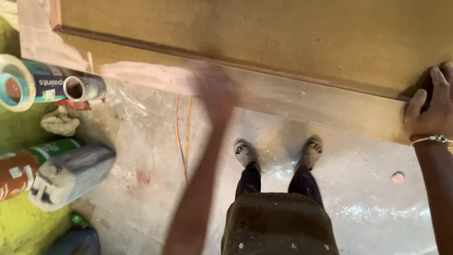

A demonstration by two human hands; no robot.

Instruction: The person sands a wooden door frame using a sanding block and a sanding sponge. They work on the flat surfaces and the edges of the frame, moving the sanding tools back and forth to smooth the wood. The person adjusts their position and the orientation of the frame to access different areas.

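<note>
A large brown wooden board (pixel 264 33) with a raised dark moulding lies across the top of the view. Its lower strip (pixel 306 101) is paler, with a pinkish coat towards the left. My left hand (pixel 214 87) is a motion blur over that strip near its middle, the forearm reaching up from the bottom; whether it holds anything is hidden by the blur. My right hand (pixel 432 111), a thin bracelet on its wrist, grips the board's edge at the far right, fingers curled over the moulding.
My sandalled feet (pixel 245 152) stand on a dusty tiled floor. At left lie a tape roll (pixel 14 82), a paint tin (pixel 56 85), a rag (pixel 59 122), a grey jerrycan (pixel 71 174) and an orange can (pixel 19 172). A thin orange cord (pixel 181 137) crosses the floor.
</note>
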